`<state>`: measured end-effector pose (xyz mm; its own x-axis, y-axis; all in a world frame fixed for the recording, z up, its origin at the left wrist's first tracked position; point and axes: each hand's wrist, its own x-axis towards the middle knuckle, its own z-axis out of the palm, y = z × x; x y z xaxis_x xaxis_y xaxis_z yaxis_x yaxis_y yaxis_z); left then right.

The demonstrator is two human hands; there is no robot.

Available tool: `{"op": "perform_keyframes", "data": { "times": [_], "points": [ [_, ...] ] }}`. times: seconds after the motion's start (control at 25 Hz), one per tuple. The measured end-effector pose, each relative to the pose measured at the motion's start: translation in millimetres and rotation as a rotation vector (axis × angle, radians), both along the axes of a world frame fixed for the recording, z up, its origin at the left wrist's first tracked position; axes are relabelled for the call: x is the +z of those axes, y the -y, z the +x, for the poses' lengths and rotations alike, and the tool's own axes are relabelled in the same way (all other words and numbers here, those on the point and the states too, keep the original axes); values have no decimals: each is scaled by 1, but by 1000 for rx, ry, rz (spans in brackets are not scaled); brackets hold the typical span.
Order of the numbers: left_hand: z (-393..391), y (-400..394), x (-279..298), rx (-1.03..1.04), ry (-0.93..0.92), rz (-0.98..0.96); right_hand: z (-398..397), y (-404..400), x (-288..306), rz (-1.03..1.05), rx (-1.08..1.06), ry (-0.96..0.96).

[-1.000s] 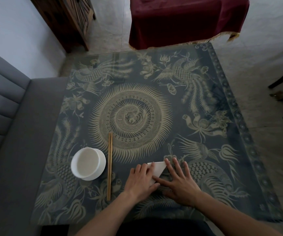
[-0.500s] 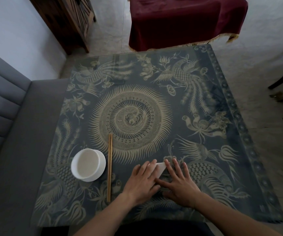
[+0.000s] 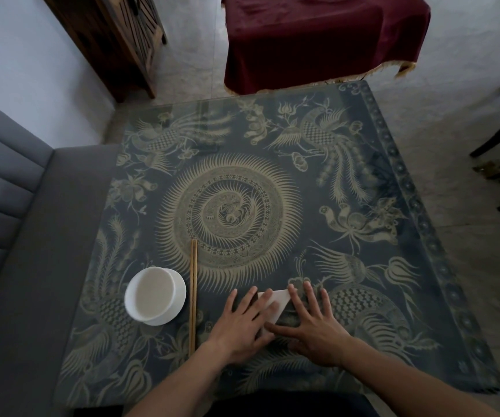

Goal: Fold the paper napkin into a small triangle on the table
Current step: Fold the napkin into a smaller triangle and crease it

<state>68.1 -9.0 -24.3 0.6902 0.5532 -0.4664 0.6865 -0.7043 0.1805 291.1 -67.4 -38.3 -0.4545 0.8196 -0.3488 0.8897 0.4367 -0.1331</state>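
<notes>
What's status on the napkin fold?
Left hand and right hand flat, pressing napkin. Napkin down to a small triangle on table. Chopsticks and bowl sit left, clear.

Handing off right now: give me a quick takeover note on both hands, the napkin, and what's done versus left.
Left hand: flat, fingers spread, pressing on the napkin.
Right hand: flat beside it, thumb on the napkin's near corner.
Napkin: white, lying on the table between the hands, already a triangle in outline.
Bowl and chopsticks: left of the hands, untouched.
Done: triangle folded.
Left: likely firm the crease, lift off; whether another fold is needed I cannot tell.
</notes>
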Motion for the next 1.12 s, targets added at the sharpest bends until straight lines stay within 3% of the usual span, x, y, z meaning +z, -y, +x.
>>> {"op": "perform_keyframes", "data": {
  "times": [0.4, 0.96, 1.12],
  "points": [
    [-34, 16, 3, -89, 18, 107, -1, -2, 2, -141, -53, -2],
    [-54, 37, -2, -168, 32, 82, 0, 4, 0, -15, -82, 18],
    [-49, 40, -4, -170, 174, 121, -1, 3, -2, 30, -40, -1]
  ]
}}
